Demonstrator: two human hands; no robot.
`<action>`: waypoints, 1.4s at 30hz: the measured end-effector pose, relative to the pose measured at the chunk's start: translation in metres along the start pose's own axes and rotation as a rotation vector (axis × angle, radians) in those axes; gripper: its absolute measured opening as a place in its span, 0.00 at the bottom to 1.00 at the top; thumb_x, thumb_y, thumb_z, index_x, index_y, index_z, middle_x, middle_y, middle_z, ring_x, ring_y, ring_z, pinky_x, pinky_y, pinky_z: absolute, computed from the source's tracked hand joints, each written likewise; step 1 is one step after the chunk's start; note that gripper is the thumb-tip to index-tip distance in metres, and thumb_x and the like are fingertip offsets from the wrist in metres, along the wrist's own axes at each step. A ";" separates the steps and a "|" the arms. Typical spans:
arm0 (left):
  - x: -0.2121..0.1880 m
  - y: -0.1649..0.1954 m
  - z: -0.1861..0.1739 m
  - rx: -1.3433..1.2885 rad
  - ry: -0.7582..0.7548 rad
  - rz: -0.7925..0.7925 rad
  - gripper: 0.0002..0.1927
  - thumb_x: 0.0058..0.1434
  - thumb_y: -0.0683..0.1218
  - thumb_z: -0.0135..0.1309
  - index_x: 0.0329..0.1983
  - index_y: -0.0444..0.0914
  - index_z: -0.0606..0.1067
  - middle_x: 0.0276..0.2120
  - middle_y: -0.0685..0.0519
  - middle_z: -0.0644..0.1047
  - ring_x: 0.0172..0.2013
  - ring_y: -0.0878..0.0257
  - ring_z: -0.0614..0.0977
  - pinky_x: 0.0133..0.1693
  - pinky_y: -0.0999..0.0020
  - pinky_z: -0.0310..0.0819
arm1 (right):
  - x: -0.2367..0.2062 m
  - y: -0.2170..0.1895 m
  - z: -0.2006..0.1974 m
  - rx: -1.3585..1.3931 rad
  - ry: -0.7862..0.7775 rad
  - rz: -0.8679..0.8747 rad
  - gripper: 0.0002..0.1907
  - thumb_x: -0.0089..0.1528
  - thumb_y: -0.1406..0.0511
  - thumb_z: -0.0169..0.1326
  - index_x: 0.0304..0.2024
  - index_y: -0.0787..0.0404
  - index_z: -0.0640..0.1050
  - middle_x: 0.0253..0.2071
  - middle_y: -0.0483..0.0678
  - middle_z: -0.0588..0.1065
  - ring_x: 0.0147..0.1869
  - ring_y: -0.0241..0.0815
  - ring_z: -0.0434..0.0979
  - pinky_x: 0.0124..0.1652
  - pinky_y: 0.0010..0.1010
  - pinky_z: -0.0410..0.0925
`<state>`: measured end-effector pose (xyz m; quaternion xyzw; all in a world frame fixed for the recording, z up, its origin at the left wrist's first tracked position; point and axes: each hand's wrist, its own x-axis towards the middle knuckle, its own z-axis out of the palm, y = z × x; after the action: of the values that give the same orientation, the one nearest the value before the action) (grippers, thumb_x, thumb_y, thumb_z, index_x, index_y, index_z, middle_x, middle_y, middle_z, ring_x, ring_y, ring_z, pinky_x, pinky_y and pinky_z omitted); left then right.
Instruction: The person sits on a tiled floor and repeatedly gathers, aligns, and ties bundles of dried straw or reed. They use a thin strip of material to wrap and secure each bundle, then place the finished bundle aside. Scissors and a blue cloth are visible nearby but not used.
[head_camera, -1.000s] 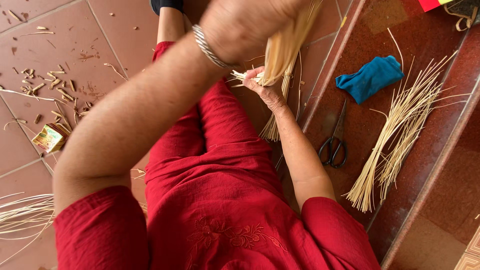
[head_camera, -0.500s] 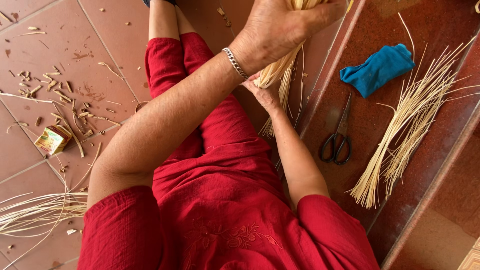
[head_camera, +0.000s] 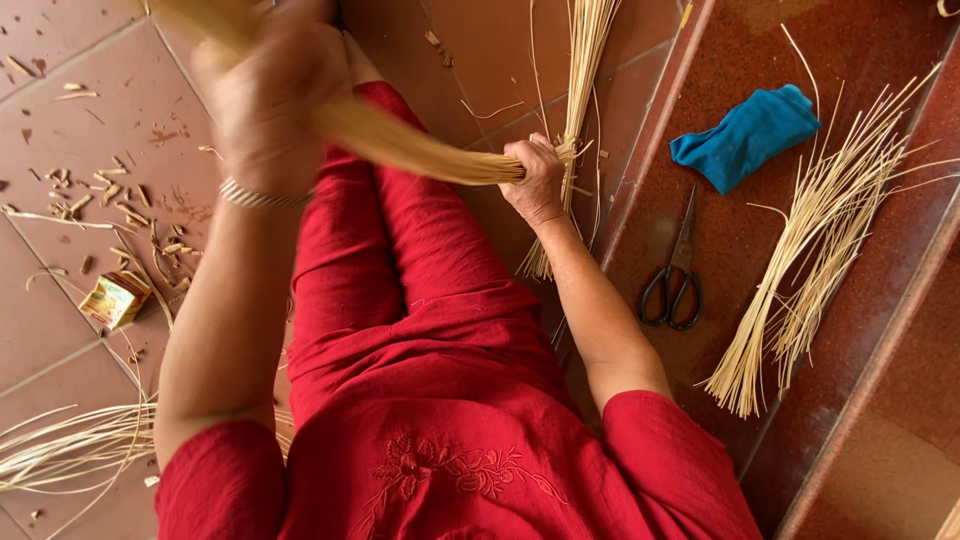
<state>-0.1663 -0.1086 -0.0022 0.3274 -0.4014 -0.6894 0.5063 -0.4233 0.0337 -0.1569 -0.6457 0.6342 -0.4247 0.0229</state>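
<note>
A: What fills the view, biggest first?

B: A person in red clothes (head_camera: 430, 400) sits on a tiled floor (head_camera: 90, 130), legs stretched out. To the right a raised step (head_camera: 730, 250) carries a loose sheaf of pale straws (head_camera: 810, 260), a blue cloth (head_camera: 748, 135) and black scissors (head_camera: 678, 275) lying between cloth and sheaf.

A: And the hands?

B: The left hand (head_camera: 262, 95), blurred, is closed round a thick straw bundle (head_camera: 400, 145) that slants across the lap. The right hand (head_camera: 535, 180) is clenched on the bundle's other end, just where a second, upright bunch (head_camera: 575, 90) runs down past it to the floor. Whether that hand grips the upright bunch too, he cannot tell.

A: Which step is this, then?

B: By his judgement the bundle is being pulled taut or twisted between both fists: gathering and tightening, not cutting, since the scissors lie untouched, well apart from the right hand.

A: What does the next move call for?

B: Probably a firm hold at the right hand so the straws don't slip, with the left working along the bundle.

A: Smaller things?

B: More straws (head_camera: 60, 450) at lower left, a small yellow box (head_camera: 115, 298), and scattered clippings (head_camera: 110, 200).
</note>
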 end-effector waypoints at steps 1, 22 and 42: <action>-0.010 0.013 -0.027 -0.144 0.082 -0.044 0.08 0.72 0.41 0.63 0.39 0.42 0.75 0.22 0.59 0.63 0.21 0.70 0.64 0.26 0.71 0.60 | 0.000 0.001 0.000 -0.022 -0.028 -0.025 0.12 0.62 0.62 0.63 0.31 0.57 0.73 0.26 0.47 0.76 0.33 0.47 0.79 0.45 0.46 0.71; -0.219 0.027 -0.119 0.913 -0.208 -0.136 0.25 0.60 0.51 0.66 0.54 0.31 0.78 0.45 0.43 0.81 0.45 0.54 0.81 0.47 0.57 0.76 | 0.019 -0.069 -0.006 -0.306 -0.345 -0.568 0.26 0.67 0.56 0.60 0.15 0.50 0.70 0.10 0.38 0.63 0.15 0.32 0.60 0.24 0.30 0.55; -0.129 -0.087 -0.079 0.743 -0.548 -0.421 0.09 0.68 0.48 0.57 0.40 0.37 0.77 0.25 0.62 0.71 0.28 0.73 0.69 0.30 0.73 0.69 | 0.039 -0.110 -0.084 -0.347 -0.157 -0.204 0.42 0.46 0.57 0.67 0.63 0.53 0.71 0.66 0.60 0.63 0.71 0.60 0.56 0.66 0.68 0.39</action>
<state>-0.1013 0.0121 -0.1096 0.3665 -0.6629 -0.6477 0.0817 -0.3900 0.0655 -0.0203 -0.7320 0.6254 -0.2575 -0.0823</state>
